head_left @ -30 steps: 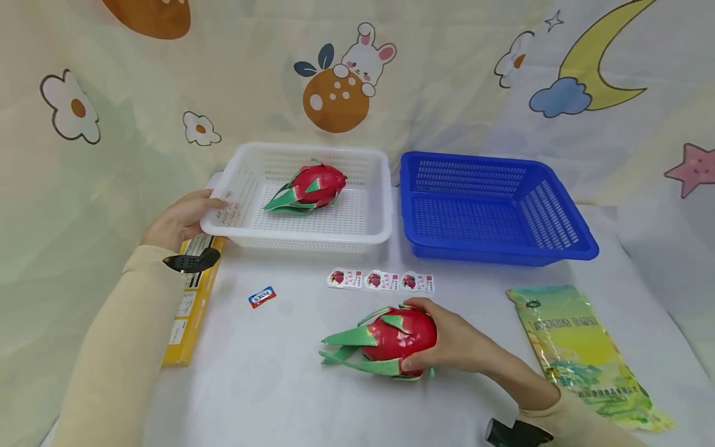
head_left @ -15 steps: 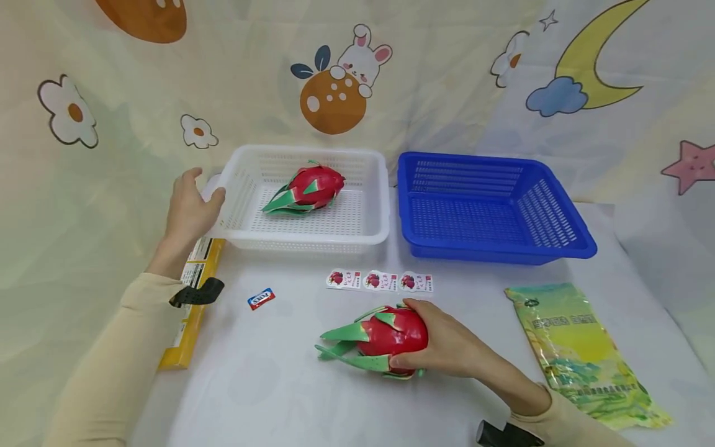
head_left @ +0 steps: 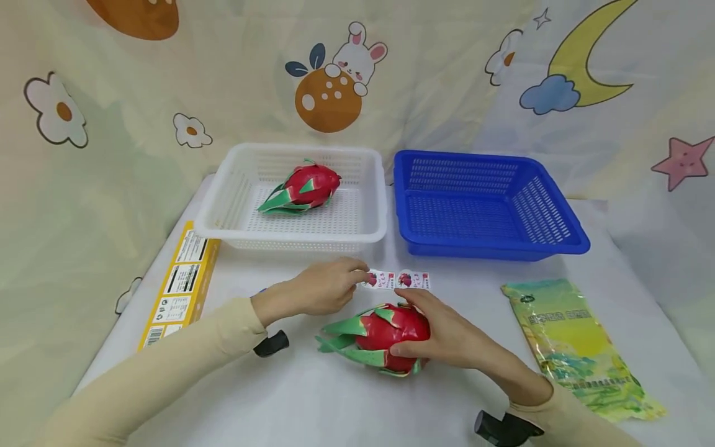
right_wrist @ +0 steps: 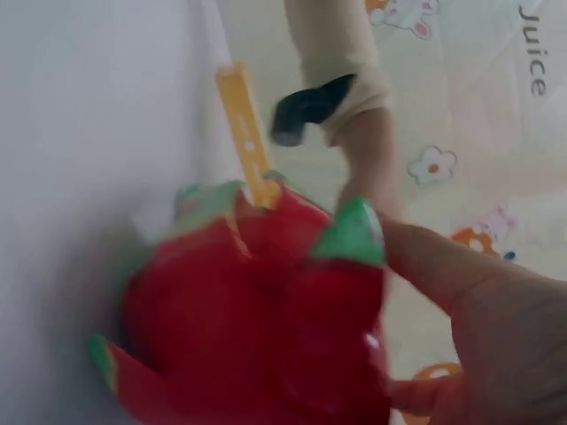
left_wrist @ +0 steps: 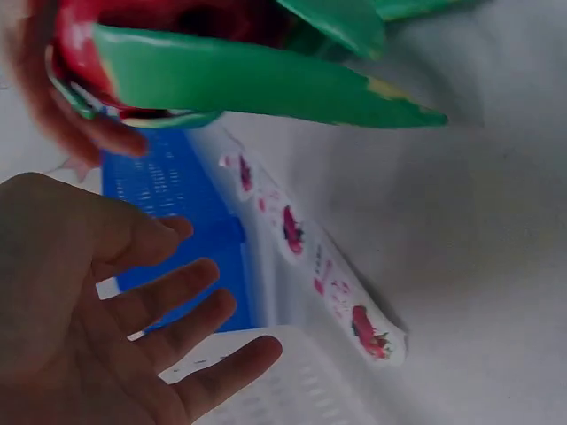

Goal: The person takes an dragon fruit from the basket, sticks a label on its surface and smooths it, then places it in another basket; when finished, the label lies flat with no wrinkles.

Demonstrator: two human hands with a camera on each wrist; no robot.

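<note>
My right hand [head_left: 452, 332] grips a red dragon fruit [head_left: 391, 335] with green leaf tips by its right end, on or just above the white tabletop. My left hand [head_left: 321, 288] hovers at the left end of a sticker strip [head_left: 398, 280] printed with dragon fruit, covering part of it in the head view. In the left wrist view, loosely bent fingers [left_wrist: 190, 283] spread beside the sticker strip [left_wrist: 292, 235], with nothing held between them. A second dragon fruit [head_left: 310, 186] lies in the white basket [head_left: 290, 238] at the back.
A blue basket [head_left: 475, 246] stands right of the white one. On the left lies a yellow box [head_left: 181, 279]; a green-yellow plastic packet [head_left: 581, 347] lies on the right. The small red-blue wrapper is almost wholly hidden behind my left arm. A printed cloth [head_left: 436, 74] hangs behind.
My left hand let go of the white basket's left rim, lifted off and moved right and toward me to the stickers. My right hand keeps holding the dragon fruit, almost in place.
</note>
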